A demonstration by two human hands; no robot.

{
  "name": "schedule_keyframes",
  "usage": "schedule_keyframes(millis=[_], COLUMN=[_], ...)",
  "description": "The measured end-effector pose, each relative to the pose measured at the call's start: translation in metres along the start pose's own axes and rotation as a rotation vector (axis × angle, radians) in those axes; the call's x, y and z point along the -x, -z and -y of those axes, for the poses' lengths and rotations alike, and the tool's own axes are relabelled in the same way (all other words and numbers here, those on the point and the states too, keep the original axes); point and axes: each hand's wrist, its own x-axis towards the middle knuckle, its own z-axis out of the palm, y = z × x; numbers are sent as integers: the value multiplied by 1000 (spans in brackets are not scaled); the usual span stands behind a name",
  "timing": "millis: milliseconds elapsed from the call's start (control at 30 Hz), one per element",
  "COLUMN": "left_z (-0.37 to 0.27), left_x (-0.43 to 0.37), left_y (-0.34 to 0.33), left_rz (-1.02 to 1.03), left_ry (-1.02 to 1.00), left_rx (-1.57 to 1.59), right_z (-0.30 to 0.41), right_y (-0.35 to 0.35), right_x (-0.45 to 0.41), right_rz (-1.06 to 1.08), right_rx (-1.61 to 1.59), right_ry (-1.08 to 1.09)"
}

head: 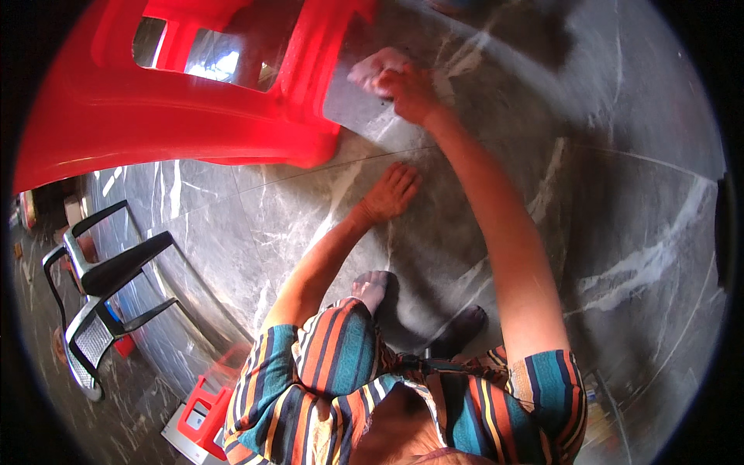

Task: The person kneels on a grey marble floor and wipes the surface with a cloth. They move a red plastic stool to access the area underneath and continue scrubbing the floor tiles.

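Note:
My right hand point(407, 93) is stretched far forward over the grey marbled tile floor point(465, 197). It is closed on a crumpled pink cloth point(372, 72), which lies against the tiles. My left hand point(390, 192) rests on the floor nearer to me, palm down, fingers spread a little and holding nothing. A large red plastic piece of furniture point(192, 122) with square openings stands just left of the cloth. Dark specks show beside the cloth.
A black and grey chair point(110, 285) stands at the far left. Behind me at lower left is a small red plastic stool point(200, 415) by a white box point(180, 427). My bare feet point(372, 288) are on the tiles below my left hand. A dark object point(723, 232) lies at the right rim.

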Motion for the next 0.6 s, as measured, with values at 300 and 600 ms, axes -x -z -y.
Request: schedule_keyframes(millis=[300, 600], left_z=[-92, -94], left_x=[38, 51], left_y=[18, 21], left_rz=[-33, -127], left_ry=[-102, 65], left_rx=[370, 316], right_z=[12, 10], right_y=[28, 194], right_x=[214, 420], right_rz=[73, 722], right_rx=[204, -185], right_ry=[330, -457])
